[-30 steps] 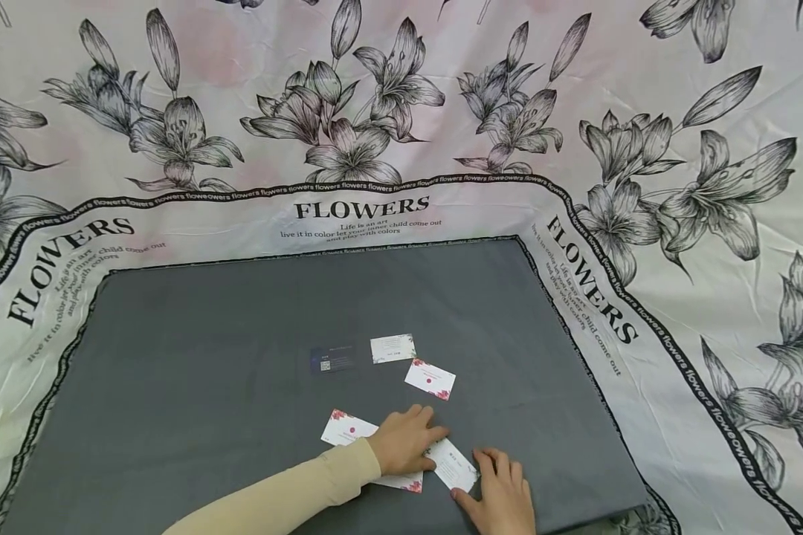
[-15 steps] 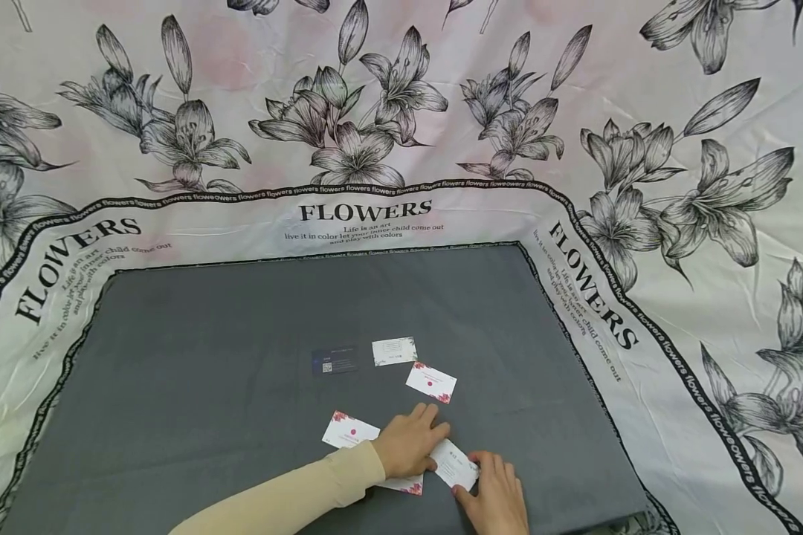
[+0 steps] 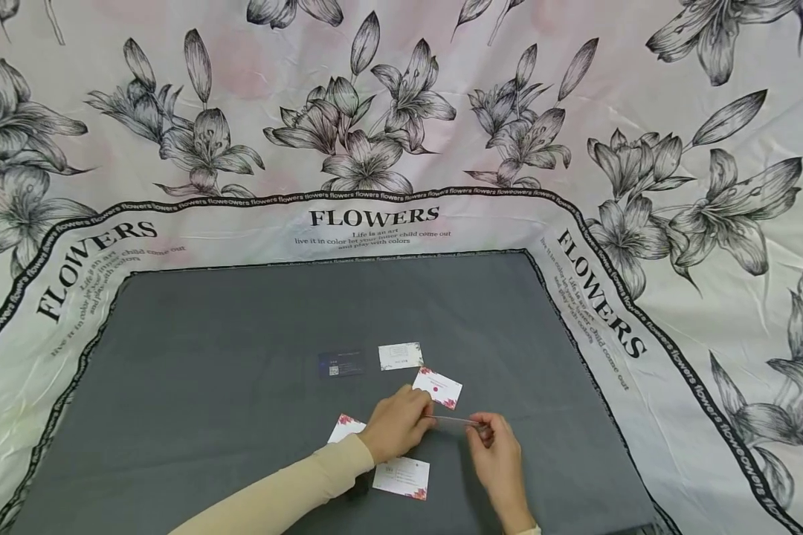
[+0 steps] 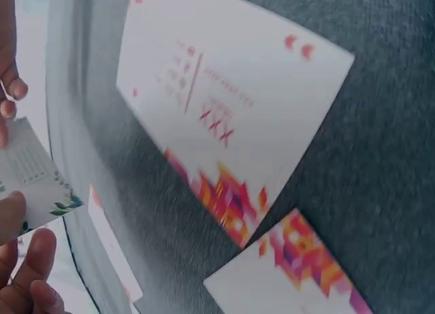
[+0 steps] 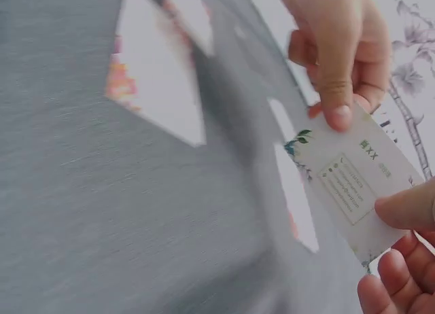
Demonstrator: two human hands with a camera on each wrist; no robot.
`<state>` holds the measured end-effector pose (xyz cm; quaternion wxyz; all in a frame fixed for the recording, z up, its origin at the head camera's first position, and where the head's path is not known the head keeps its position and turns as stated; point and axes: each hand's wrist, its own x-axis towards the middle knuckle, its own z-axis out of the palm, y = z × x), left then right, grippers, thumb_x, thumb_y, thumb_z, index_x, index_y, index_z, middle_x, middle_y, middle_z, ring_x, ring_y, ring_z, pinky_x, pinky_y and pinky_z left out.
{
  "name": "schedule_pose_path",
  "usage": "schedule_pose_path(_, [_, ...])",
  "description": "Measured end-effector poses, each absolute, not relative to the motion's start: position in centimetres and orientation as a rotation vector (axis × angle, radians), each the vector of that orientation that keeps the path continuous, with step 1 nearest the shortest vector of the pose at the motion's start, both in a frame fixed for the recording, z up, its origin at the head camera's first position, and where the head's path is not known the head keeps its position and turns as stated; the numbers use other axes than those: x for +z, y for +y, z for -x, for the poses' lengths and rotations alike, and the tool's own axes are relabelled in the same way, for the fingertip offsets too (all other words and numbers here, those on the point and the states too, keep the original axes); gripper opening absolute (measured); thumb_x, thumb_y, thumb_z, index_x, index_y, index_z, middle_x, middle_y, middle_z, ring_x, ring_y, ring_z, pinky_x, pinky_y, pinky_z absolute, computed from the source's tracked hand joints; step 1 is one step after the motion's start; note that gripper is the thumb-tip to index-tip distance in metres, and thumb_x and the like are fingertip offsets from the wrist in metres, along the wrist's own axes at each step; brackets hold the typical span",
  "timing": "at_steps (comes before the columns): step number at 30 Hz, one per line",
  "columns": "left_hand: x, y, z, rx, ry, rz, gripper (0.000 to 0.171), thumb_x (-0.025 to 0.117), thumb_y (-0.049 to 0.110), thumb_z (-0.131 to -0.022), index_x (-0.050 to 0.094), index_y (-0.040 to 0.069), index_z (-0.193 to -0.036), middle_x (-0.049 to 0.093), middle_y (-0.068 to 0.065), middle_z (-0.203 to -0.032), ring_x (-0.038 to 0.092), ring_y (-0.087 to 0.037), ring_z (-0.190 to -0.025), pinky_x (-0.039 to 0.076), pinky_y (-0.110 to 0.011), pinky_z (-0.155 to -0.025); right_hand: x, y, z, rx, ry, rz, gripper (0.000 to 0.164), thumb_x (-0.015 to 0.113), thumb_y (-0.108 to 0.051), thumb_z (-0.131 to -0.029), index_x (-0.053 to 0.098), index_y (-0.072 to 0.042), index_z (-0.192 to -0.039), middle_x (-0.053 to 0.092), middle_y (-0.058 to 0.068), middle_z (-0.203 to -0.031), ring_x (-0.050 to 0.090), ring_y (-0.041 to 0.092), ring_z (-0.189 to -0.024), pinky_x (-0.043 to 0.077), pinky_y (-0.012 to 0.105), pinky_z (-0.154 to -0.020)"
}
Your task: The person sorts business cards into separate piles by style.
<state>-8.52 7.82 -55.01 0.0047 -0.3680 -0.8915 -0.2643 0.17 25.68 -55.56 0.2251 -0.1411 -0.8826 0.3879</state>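
A white business card [image 5: 346,185] with green leaf corners and printed text is held up off the grey cloth between both hands. My left hand [image 3: 396,425] pinches one end, and my right hand [image 3: 498,457] pinches the other end between thumb and fingers. From the head view the card [image 3: 453,420] shows nearly edge-on; its printed face is plain in both wrist views. Below my left hand lie a white card with red corner print [image 3: 401,478] and another red-cornered card [image 3: 345,428], partly hidden by the hand.
Farther back on the cloth lie a dark blue card [image 3: 341,363], a white card with small print [image 3: 401,356] and a red-cornered card [image 3: 439,388]. A white border lettered FLOWERS [image 3: 375,217] surrounds the grey cloth [image 3: 241,334], with lily-printed fabric [image 3: 361,134] beyond.
Both hands have lifted the white card from the cloth and tilted it edge-on to the head view. More of the red-cornered card below now shows. The head view has shifted slightly.
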Motion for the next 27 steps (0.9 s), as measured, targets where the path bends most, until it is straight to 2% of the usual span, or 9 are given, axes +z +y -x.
schedule_pose_path(3, [-54.4, 7.3, 9.0, -0.960, -2.826, 1.049, 0.017, 0.064, 0.035, -0.091, 0.054, 0.025, -0.084, 0.046, 0.013, -0.072, 0.039, -0.002, -0.065, 0.032, -0.017, -0.051, -54.7, 25.7, 1.3, 1.125, -2.462, 0.459, 0.014, 0.076, -0.008, -0.079, 0.066, -0.008, -0.090, 0.057, 0.000, -0.073, 0.045, 0.002, -0.061, 0.039, 0.020, -0.055])
schedule_pose_path(7, [-53.6, 6.8, 9.7, -1.080, -2.825, 0.908, 0.014, 0.065, 0.033, -0.091, 0.057, 0.022, -0.086, 0.050, 0.010, -0.073, 0.042, -0.003, -0.065, 0.036, -0.018, -0.053, -54.0, 25.4, 3.4, 1.223, -2.482, 0.523, 0.017, 0.075, -0.019, -0.082, 0.066, -0.009, -0.093, 0.056, 0.001, -0.069, 0.043, 0.004, -0.056, 0.036, 0.021, -0.051])
schedule_pose_path(14, [-52.3, 6.1, 12.6, -1.643, -2.730, 0.478, 0.016, 0.067, 0.028, -0.090, 0.066, 0.013, -0.091, 0.065, 0.000, -0.084, 0.052, -0.010, -0.070, 0.042, -0.022, -0.060, -52.5, 24.4, 7.5, 1.352, -2.426, 0.512, 0.020, 0.077, -0.025, -0.081, 0.070, -0.009, -0.089, 0.068, 0.005, -0.077, 0.055, 0.007, -0.064, 0.043, 0.021, -0.056])
schedule_pose_path(20, [-51.4, 5.5, 15.6, -1.840, -2.649, 0.171, 0.019, 0.066, 0.018, -0.089, 0.071, 0.004, -0.100, 0.069, -0.009, -0.093, 0.058, -0.015, -0.079, 0.045, -0.025, -0.066, -51.7, 24.0, 10.8, 1.570, -2.371, 0.501, 0.019, 0.074, -0.028, -0.084, 0.073, -0.009, -0.087, 0.067, 0.006, -0.074, 0.060, 0.012, -0.063, 0.048, 0.023, -0.058])
schedule_pose_path(22, [-51.3, 5.2, 16.2, -1.914, -2.646, 0.093, 0.020, 0.065, 0.016, -0.089, 0.072, 0.004, -0.103, 0.070, -0.009, -0.097, 0.059, -0.015, -0.084, 0.046, -0.024, -0.069, -51.6, 23.9, 11.5, 1.650, -2.356, 0.513, 0.019, 0.072, -0.028, -0.085, 0.074, -0.009, -0.089, 0.067, 0.006, -0.074, 0.059, 0.013, -0.063, 0.050, 0.025, -0.059])
schedule_pose_path(27, [-51.3, 4.5, 16.9, -2.164, -2.564, -0.135, 0.023, 0.065, 0.019, -0.090, 0.071, 0.007, -0.108, 0.068, -0.009, -0.106, 0.059, -0.033, -0.093, 0.045, -0.029, -0.067, -51.6, 23.7, 12.9, 1.771, -2.374, 0.531, 0.022, 0.068, -0.030, -0.088, 0.074, -0.010, -0.094, 0.068, 0.005, -0.083, 0.061, 0.017, -0.073, 0.053, 0.030, -0.067])
